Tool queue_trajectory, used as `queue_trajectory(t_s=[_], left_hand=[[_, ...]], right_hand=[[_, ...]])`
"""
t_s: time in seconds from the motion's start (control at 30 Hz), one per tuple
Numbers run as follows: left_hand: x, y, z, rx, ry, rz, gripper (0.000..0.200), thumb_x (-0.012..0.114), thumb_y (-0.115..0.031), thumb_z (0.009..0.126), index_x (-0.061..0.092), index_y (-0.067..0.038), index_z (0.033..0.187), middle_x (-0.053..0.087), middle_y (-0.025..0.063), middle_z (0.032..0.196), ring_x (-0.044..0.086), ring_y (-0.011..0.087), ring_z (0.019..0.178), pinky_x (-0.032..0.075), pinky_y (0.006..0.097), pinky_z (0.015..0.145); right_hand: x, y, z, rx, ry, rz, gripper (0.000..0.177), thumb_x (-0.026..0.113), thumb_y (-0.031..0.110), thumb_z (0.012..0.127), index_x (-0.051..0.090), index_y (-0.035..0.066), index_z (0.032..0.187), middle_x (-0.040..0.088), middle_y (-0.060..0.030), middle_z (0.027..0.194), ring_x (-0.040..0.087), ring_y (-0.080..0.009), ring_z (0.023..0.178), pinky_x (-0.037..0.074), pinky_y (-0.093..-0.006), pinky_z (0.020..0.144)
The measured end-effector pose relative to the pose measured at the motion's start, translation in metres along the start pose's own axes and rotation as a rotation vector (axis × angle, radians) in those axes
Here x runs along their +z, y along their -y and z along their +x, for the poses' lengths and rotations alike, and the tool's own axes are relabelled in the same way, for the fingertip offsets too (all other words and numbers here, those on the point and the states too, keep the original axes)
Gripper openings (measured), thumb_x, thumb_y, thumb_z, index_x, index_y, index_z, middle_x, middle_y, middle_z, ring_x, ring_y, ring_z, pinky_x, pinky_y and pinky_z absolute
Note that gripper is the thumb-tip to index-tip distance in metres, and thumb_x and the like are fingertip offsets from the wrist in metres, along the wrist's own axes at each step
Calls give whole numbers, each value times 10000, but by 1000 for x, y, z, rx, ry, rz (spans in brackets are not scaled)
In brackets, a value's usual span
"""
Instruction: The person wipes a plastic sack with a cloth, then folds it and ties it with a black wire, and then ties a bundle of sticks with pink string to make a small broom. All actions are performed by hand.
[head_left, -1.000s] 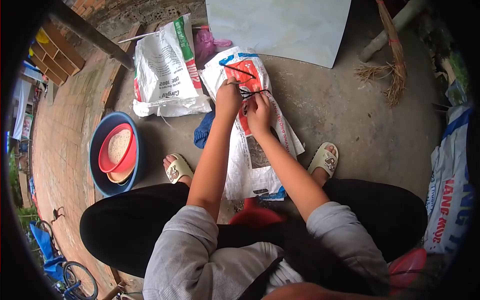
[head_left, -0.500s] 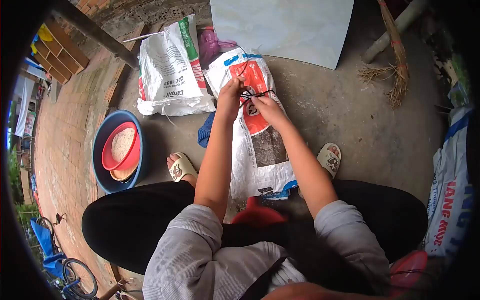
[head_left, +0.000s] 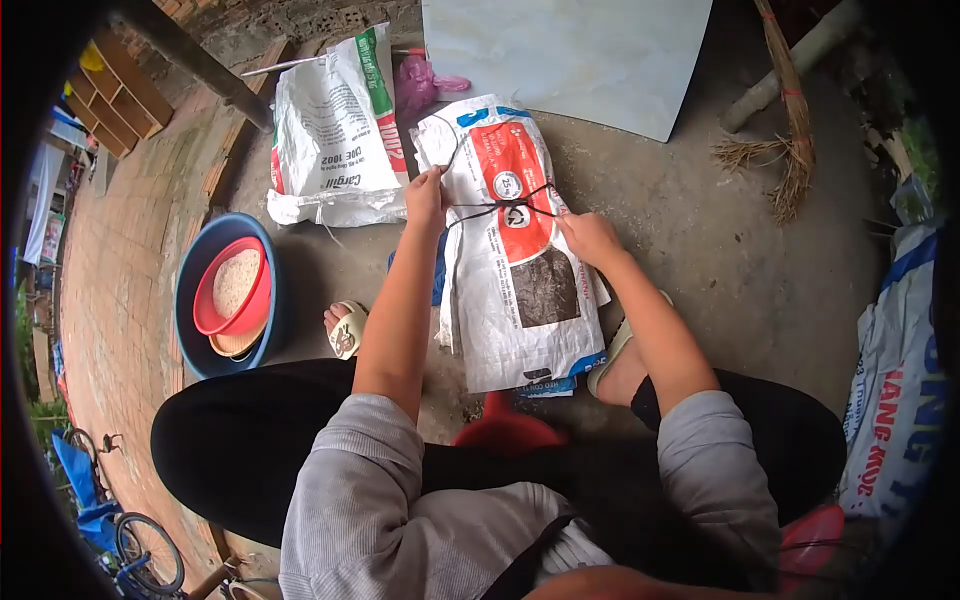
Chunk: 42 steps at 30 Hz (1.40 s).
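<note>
A white woven sack [head_left: 520, 300] with a red and orange print lies on the concrete floor between my feet. A thin black string [head_left: 497, 206] runs across its upper part. My left hand [head_left: 428, 195] grips one end of the string at the sack's left edge. My right hand [head_left: 590, 236] grips the other end at the right edge. The string is stretched taut between them, with a knot over the red print.
A second white sack [head_left: 335, 130] lies at the back left. A blue basin [head_left: 205, 345] holds red bowls with grain [head_left: 235, 282]. A grey board [head_left: 570, 50], a straw broom [head_left: 790, 130], another sack [head_left: 895, 370] on the right, and a bicycle wheel [head_left: 150, 550].
My hands were together over the middle of the sack working the string. They have now moved apart, left hand leftward and right hand rightward, pulling the string tight.
</note>
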<state>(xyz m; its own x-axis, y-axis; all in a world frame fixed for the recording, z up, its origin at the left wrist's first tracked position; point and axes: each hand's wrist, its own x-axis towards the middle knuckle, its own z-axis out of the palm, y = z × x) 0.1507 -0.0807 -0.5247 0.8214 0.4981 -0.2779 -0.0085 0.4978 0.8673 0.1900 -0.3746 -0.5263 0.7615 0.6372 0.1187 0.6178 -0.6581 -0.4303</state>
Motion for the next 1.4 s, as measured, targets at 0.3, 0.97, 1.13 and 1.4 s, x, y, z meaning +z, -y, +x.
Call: queue_trajectory(t_s=[0.3, 0.97, 1.13, 1.4], left_hand=[[-28, 46, 3, -5, -246, -181, 166, 484, -194, 938, 529, -41, 984, 417, -1, 570, 385, 105, 416, 316, 252, 355], [-16, 70, -65, -199, -68, 237, 526, 676, -287, 828, 487, 30, 1202, 586, 124, 1106, 593, 190, 904, 492, 303, 750], [-17, 37, -62, -354, 196, 33, 512, 705, -238, 798, 509, 7, 1202, 636, 110, 1025, 627, 199, 901, 502, 319, 789], [59, -85, -20, -33, 394, 168, 556, 685, -271, 810, 450, -3, 1236, 605, 103, 1099, 616, 194, 934, 504, 322, 793]], right_hand=[[22, -12, -8, 98, 11, 54, 353, 455, 332, 908, 610, 43, 778, 603, -226, 737, 585, -424, 710, 456, -504, 636], [59, -32, 0, 761, 209, 1545, 668, 636, 478, 817, 483, 6, 1265, 598, -123, 1154, 572, -235, 1056, 453, -355, 897], [52, -14, 9, 562, 158, 1543, 595, 728, 324, 780, 507, 11, 1235, 615, -108, 1109, 609, -210, 967, 491, -348, 827], [-109, 54, 67, 317, -110, 1495, 443, 730, 184, 774, 541, 11, 1135, 627, -116, 1011, 628, -221, 888, 521, -375, 741]])
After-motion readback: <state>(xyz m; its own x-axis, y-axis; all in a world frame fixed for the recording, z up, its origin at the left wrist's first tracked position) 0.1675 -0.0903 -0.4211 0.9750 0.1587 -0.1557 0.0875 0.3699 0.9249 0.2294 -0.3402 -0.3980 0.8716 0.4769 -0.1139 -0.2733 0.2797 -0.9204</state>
